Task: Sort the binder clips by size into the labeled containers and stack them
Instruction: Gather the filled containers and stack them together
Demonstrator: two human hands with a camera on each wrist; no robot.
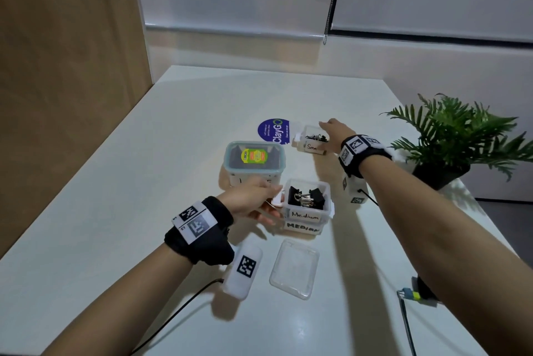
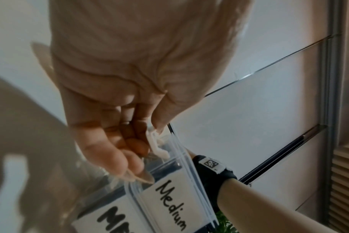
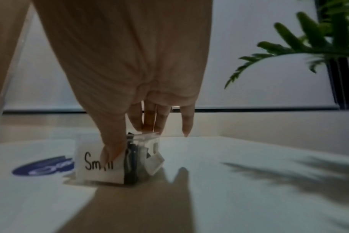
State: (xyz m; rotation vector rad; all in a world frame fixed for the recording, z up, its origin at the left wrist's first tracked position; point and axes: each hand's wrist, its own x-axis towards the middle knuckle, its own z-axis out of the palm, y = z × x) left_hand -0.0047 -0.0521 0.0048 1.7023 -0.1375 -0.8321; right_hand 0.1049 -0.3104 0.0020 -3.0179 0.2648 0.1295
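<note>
The clear container labelled "Medium" (image 1: 305,215) (image 2: 171,203) stands open with black binder clips (image 1: 305,197) inside; a second "MEDIUM" label shows just under it. My left hand (image 1: 275,205) (image 2: 149,140) pinches the white latch (image 2: 157,146) on its left side. Farther back, the little container labelled "Small" (image 1: 310,142) (image 3: 96,171) holds small black clips (image 1: 315,137). My right hand (image 1: 326,136) (image 3: 130,140) grips it from above, thumb on the label and fingers over the far rim. A larger lidded container (image 1: 253,158) stands behind the left hand.
A loose clear lid (image 1: 294,267) lies on the white table (image 1: 173,153) in front of the medium container. A blue round sticker (image 1: 274,130) sits beside the small container. A potted plant (image 1: 461,136) stands at the right edge. A wooden panel rises on the left.
</note>
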